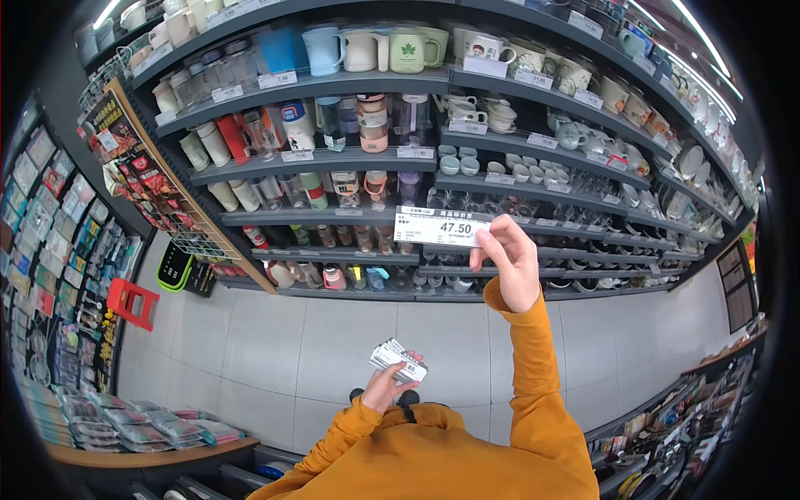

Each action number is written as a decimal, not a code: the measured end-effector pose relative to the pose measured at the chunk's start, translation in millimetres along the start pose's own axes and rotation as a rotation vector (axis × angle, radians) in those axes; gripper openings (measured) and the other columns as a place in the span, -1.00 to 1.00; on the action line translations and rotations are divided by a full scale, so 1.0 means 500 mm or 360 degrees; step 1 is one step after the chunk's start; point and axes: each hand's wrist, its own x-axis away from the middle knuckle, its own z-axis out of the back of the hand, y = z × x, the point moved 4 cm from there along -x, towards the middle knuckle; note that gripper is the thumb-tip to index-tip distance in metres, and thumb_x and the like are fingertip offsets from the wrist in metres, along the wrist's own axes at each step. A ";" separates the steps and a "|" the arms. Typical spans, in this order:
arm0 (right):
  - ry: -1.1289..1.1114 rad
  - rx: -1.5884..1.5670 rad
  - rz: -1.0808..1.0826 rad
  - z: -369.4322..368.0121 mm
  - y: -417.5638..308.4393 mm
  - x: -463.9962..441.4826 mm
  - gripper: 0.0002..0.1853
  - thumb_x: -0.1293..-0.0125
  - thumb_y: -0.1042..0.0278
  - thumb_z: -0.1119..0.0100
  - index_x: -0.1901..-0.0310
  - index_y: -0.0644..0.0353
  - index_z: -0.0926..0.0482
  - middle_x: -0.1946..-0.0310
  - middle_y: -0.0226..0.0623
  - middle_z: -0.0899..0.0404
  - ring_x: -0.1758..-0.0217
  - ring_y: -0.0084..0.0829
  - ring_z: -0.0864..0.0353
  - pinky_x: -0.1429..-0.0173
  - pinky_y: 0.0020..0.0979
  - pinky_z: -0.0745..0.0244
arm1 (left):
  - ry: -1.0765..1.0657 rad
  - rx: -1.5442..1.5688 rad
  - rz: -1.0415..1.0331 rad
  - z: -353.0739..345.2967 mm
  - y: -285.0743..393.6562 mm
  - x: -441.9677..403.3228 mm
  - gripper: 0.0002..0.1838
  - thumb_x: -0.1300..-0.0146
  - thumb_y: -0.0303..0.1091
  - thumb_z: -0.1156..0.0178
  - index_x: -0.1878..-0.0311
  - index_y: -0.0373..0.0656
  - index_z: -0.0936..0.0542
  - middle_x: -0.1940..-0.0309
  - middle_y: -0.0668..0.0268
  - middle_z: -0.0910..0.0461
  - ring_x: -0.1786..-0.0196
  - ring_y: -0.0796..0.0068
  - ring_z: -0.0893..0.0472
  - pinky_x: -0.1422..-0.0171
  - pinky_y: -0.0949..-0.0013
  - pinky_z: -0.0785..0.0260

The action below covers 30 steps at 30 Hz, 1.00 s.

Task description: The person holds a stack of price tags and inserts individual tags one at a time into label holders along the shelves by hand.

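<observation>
My right hand [514, 265] is raised in front of the shelves, its thumb and fingers pinching the right end of a white price tag [435, 227] that reads 47.50. Lower down, close to my body, my left hand [386, 388] grips a fanned stack of price tags [398, 360]. Part of a printed price, ending in 80, shows on the front tag of that stack. Behind the raised tag are shelf rows with glasses and small cups [523, 172]. Part of the lower shelving is hidden by the tag and my right hand.
Shelves hold mugs [407, 50], bottles [315, 190] and teapots [572, 135], with price tags along their edges. A red stool [133, 303] and a green-rimmed black basket [174, 267] stand on the tiled floor at left. Packaged goods [142, 423] lie on a low display at bottom left.
</observation>
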 end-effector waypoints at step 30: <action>-0.0133 0.0170 -0.0080 -0.691 0.294 -0.472 -0.67 -0.26 0.46 -0.22 -0.06 0.26 -0.46 0.26 -0.38 -0.58 0.42 -0.72 -0.49 0.34 -0.64 -0.43 | -0.0131 0.0008 -0.0059 0.569 0.617 -0.043 -0.63 -0.35 -0.34 0.01 -0.20 -0.16 -0.37 -0.12 0.23 -0.51 -0.12 0.40 -0.53 -0.04 0.32 -0.51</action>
